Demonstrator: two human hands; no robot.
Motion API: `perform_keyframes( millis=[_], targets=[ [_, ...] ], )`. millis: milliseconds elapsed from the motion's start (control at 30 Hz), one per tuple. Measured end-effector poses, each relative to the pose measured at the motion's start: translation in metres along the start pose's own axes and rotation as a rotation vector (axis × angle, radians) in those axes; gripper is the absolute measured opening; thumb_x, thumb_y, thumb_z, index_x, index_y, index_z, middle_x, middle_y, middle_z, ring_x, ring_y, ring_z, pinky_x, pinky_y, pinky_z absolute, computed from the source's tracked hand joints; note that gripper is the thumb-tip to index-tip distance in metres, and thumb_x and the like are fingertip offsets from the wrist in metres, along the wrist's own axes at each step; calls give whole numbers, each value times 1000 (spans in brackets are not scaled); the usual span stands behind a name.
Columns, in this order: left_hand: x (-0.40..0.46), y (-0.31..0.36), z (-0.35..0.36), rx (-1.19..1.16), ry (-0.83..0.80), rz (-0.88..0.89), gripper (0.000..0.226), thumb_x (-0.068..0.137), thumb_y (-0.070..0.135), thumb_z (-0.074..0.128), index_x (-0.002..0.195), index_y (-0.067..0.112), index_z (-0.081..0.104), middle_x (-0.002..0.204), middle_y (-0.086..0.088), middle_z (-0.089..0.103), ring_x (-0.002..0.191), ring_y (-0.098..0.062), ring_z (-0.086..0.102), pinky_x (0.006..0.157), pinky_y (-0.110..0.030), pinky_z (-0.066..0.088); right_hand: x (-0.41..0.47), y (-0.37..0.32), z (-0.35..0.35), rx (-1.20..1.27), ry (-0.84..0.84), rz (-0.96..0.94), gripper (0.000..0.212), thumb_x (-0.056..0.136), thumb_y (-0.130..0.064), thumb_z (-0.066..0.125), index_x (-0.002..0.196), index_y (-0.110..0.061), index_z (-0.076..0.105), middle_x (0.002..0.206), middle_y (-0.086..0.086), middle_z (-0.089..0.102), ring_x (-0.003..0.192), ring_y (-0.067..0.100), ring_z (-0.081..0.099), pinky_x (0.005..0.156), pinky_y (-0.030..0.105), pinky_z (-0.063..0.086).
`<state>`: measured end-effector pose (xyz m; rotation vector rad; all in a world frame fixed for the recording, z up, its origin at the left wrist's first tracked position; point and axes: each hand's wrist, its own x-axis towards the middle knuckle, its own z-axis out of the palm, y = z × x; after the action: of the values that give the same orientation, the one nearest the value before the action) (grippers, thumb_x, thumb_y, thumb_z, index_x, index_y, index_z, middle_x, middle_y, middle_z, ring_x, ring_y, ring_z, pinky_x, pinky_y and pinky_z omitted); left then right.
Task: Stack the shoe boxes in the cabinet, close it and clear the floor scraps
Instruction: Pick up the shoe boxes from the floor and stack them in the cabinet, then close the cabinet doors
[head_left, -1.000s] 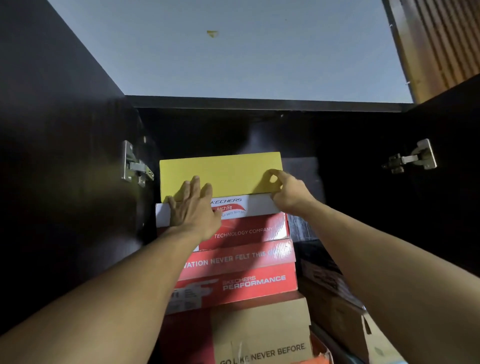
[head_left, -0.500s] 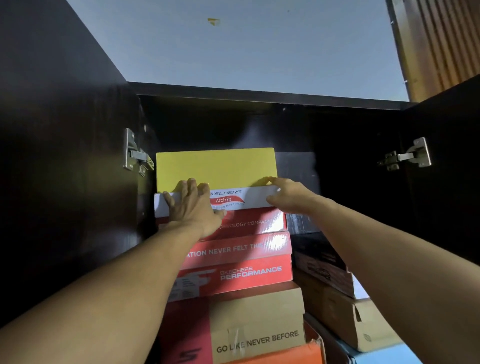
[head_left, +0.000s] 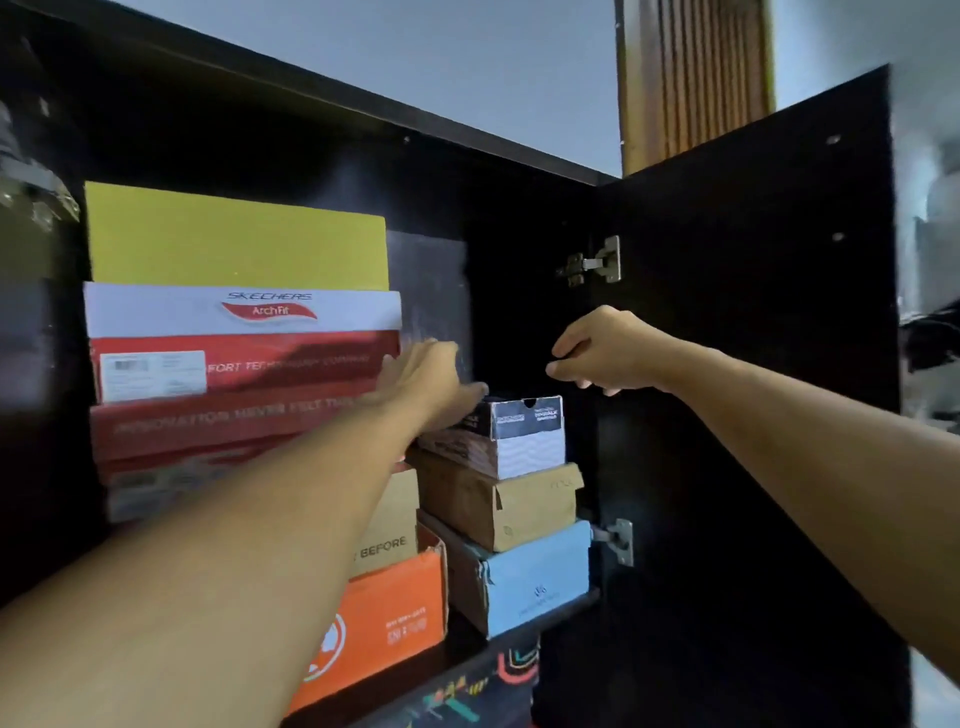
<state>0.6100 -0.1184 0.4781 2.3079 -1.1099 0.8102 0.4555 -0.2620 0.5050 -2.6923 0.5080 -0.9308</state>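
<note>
A tall stack of shoe boxes fills the left of the dark cabinet: a yellow box (head_left: 234, 239) on top, a white and red Skechers box (head_left: 244, 332) under it, more red boxes below, then a tan box and an orange box (head_left: 389, 618). A shorter stack stands to the right: a black and white box (head_left: 524, 431), a brown box (head_left: 498, 504), a light blue box (head_left: 535, 577). My left hand (head_left: 426, 379) reaches flat over the black and white box, fingers together, holding nothing. My right hand (head_left: 602, 353) hovers above that box with fingers curled, empty.
The right cabinet door (head_left: 753, 364) stands open, with two metal hinges (head_left: 597, 265) on its inner edge. A left hinge (head_left: 36, 192) shows blurred at the far left. A lower shelf holds a patterned box (head_left: 467, 691). A wooden slatted panel (head_left: 691, 78) rises behind the cabinet.
Both hands have left the yellow and white boxes and moved right, toward the shorter stack. The view has swung right, showing the open right door.
</note>
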Motion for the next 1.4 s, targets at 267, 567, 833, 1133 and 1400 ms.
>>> perform_keyframes(
  millis=[267,567,833,1133,1400],
  targets=[
    [-66,101,60,-377,-341,118,73,83,53,66,143,18,43,146,-3,46,131,-24,47,103,-35,40,-113,71,-33,-109,-27,238,26,84,-32,72,103,-14,70,81,7,73,77,20,72,69,36,62],
    [-164,185,125,-511,-518,186,72,82,50,68,142,21,43,149,-3,42,134,-23,43,105,-35,35,-211,138,-35,-292,47,395,26,89,-28,67,100,-6,74,93,7,71,82,23,68,82,36,58],
    [-205,206,181,-557,-663,183,72,85,42,68,146,17,39,151,-5,39,136,-24,41,108,-35,35,-249,204,-7,-279,114,506,19,86,-21,71,101,-10,73,95,6,71,81,23,67,82,33,59],
    [-232,197,239,-530,-757,132,71,85,45,68,145,20,41,148,-4,43,132,-25,46,102,-33,38,-269,239,54,-214,-10,541,17,83,-24,73,87,-7,75,82,7,72,72,23,70,71,39,61],
    [-262,171,281,-499,-826,68,74,80,48,72,142,19,44,142,-3,47,119,-22,56,88,-29,47,-286,275,107,-186,-147,777,29,88,-26,67,96,2,71,90,15,73,77,30,73,71,42,61]
  ],
)
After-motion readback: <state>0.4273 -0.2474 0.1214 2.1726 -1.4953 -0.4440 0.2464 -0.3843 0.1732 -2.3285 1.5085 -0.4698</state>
